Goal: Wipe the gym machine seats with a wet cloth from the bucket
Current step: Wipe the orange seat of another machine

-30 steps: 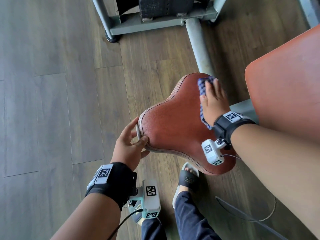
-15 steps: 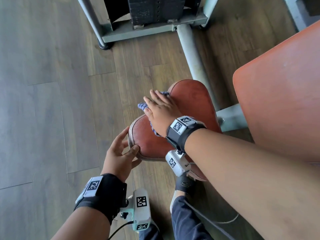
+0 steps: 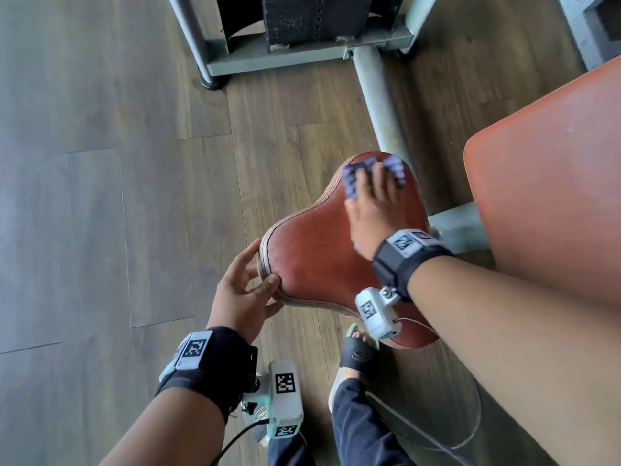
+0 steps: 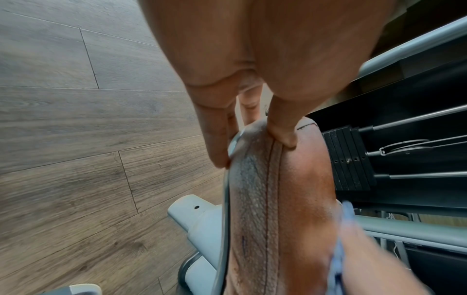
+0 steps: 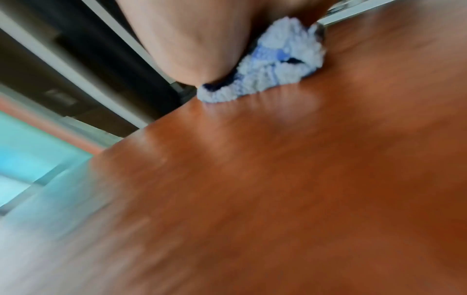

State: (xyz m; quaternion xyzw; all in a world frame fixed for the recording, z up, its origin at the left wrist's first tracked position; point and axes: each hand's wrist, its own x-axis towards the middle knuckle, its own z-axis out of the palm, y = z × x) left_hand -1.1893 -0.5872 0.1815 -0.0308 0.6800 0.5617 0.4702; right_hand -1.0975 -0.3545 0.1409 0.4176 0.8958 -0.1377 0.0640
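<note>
A reddish-brown, saddle-shaped padded gym machine seat (image 3: 322, 260) with stitched edging is being wiped with a blue-and-white checked terry cloth (image 3: 353, 178), which is being pressed flat against the far, narrow end of the seat by the right hand (image 3: 371, 210); the fingers are being kept straight and laid over the cloth, whose edges are showing beyond the fingertips and beside the palm. In the right wrist view, the fluffy cloth (image 5: 272, 61) is being squeezed between the heel of the hand and the glossy seat surface (image 5: 278, 179), though much of that view is blurred. The near left corner of the seat is being held by the left hand (image 3: 243, 294), the thumb being set on the top surface just inside the seam and the fingers being curled along the rim and underside; in the left wrist view, the thumb (image 4: 284, 131) is being pressed on the leather while the fingers (image 4: 215, 143) are being hooked against the edge of the seat (image 4: 278, 199). A grey metal tube frame (image 3: 379, 99) is being seen running under the seat across the wood-plank floor (image 3: 100, 196), and a larger orange-red padded backrest (image 3: 551, 196) is being shown just to the right. A black sandal (image 3: 356, 354) is being worn on the foot beneath the seat's near edge.
</note>
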